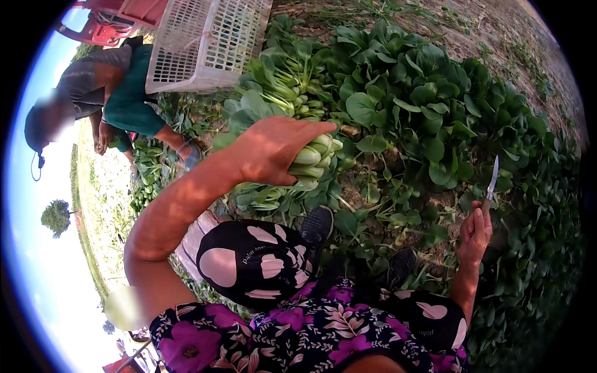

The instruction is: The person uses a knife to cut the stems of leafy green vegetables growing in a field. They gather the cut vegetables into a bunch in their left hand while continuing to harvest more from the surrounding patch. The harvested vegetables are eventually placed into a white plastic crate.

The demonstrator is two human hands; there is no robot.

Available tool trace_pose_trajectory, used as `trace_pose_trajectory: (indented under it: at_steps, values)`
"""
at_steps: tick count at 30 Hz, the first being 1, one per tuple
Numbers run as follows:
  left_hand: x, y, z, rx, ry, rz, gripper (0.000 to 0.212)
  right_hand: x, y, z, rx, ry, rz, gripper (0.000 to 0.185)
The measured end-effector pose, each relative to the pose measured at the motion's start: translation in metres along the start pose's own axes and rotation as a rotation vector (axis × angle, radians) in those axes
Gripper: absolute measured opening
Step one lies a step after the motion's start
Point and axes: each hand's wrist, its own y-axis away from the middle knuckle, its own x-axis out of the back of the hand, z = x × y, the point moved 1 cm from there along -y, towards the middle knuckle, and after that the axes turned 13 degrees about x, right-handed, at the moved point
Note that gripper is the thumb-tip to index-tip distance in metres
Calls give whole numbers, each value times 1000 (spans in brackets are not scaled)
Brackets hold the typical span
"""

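Note:
My left hand (pixel 273 151) is closed around a bunch of bok choy (pixel 313 161), its pale green stalk bases pointing right and its leaves partly hidden behind the hand. In my right hand (pixel 476 233) is a small knife (pixel 492 182) with a wooden handle, its blade pointing up and away from me, near the leaves. Cut bok choy (pixel 298 95) lies piled just beyond my left hand, stalk ends together. Standing bok choy plants (pixel 419 93) fill the ground ahead and to the right. More cut bok choy (pixel 263 196) lies below my left wrist.
A white perforated plastic crate (pixel 205 46) stands at the upper left. Beyond it a person (pixel 107 88) bends over with greens in hand, near more cut greens (pixel 149 196). Loose leaves and soil (pixel 373 196) lie before my dark shoes (pixel 317 228). A red metal frame (pixel 112 23) is behind.

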Motion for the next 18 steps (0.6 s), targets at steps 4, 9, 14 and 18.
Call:
trace_pose_trajectory:
  at_steps: [4,9,14,18]
  values:
    - [-82,34,-105,-36,-313,278,101,7,11,-14,-64,167,40,24]
    - [-198,40,-180,268,-108,320,101,47,12,-24,37,649,72,22]
    - [-182,49,-173,251,-59,275,105,-11,12,-99,-85,642,69,25]
    - [-187,59,-185,325,7,390,99,-42,-5,-129,23,737,49,20]
